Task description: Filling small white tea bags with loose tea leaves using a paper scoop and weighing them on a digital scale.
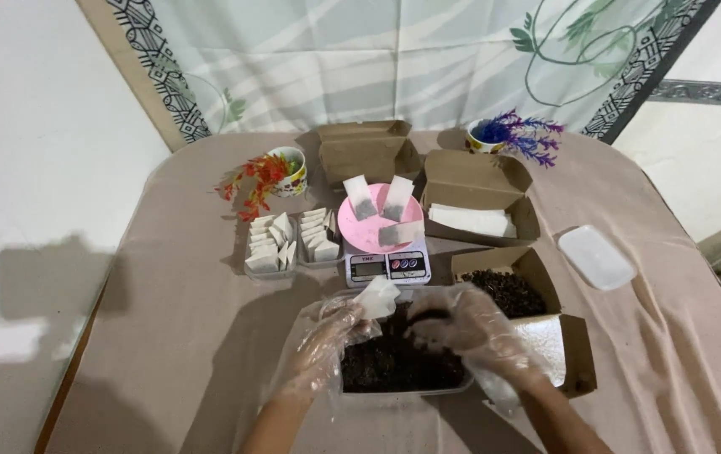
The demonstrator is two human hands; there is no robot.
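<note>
Both my hands wear thin clear plastic gloves over a clear tub of dark loose tea. My left hand holds a small white paper sachet by its edge, above the tub's far rim. My right hand is pinched on a dark clump of tea just right of the sachet. Behind them stands a small kitchen scale with a pink dish carrying three filled sachets.
Two clear trays of white sachets sit left of the scale. Open cardboard boxes stand around: one with dark tea, one with white papers, one at the back. A clear lid lies right. Two cups with artificial flowers stand behind.
</note>
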